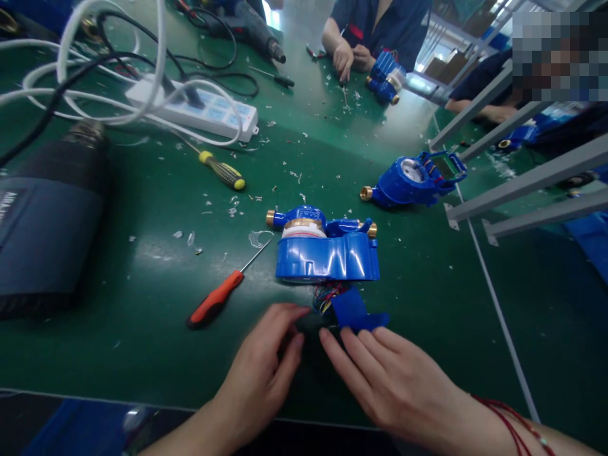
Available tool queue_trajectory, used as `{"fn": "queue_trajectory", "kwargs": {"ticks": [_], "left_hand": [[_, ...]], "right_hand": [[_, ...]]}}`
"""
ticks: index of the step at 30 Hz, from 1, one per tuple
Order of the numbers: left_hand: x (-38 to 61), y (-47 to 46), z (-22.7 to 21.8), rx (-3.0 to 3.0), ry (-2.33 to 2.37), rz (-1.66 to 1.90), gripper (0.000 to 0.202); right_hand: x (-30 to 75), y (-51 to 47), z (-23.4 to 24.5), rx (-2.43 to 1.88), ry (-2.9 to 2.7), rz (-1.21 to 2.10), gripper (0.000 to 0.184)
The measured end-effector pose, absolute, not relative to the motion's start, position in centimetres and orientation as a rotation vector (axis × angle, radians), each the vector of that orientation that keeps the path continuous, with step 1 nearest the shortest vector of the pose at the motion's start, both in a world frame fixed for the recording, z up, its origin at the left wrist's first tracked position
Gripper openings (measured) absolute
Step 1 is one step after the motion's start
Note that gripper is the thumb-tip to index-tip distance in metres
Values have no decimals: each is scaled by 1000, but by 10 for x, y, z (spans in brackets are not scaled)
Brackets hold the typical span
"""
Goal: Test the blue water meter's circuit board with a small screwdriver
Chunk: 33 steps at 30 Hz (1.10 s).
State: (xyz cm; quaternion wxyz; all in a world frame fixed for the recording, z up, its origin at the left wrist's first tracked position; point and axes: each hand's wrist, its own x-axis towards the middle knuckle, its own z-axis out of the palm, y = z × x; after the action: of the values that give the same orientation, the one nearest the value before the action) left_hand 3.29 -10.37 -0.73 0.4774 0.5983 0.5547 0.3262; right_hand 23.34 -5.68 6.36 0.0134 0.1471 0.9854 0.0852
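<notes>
A blue water meter with brass threaded ends lies on its side on the green table in front of me. Thin coloured wires run from its near side towards a small blue plastic cover. My right hand has its fingertips on the near edge of this cover, its thumb out of sight. Just left of the wires is my left hand, thumb and fingers apart with nothing seen between them. An orange-and-black screwdriver lies left of the meter, its tip pointing at it.
A yellow-and-black screwdriver, a white power strip with looped cables and a large heat gun occupy the left. Another blue meter stands at right, by grey metal bars. Across the table, a co-worker's hands work beside a meter.
</notes>
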Motion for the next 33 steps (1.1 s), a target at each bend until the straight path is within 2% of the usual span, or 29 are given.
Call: {"fn": "queue_trajectory", "kwargs": {"ticks": [6, 10, 13, 15, 17, 20, 28, 33], "left_hand": [[25, -100, -6, 1476, 1354, 771, 26], [22, -101, -7, 1459, 1341, 755, 26], [18, -102, -6, 1423, 1325, 755, 24], [17, -103, -6, 1385, 1310, 759, 22], [17, -104, -5, 1335, 1288, 768, 23], [20, -109, -5, 1240, 1255, 801, 25], [28, -121, -6, 984, 1317, 1009, 39], [30, -117, -5, 927, 1312, 1050, 42]], "right_hand": [[249, -45, 49, 1004, 2988, 119, 40], [262, -45, 36, 1156, 3069, -263, 39], [269, -50, 39, 1558, 2921, -943, 36], [270, -54, 41, 1878, 2536, -1587, 35], [265, -57, 39, 2008, 2123, -2179, 35], [251, -64, 27, 2021, 1768, -2649, 40], [218, -80, 8, 1922, 1799, -2922, 48], [214, -83, -2, 1889, 1918, -2819, 53]]}}
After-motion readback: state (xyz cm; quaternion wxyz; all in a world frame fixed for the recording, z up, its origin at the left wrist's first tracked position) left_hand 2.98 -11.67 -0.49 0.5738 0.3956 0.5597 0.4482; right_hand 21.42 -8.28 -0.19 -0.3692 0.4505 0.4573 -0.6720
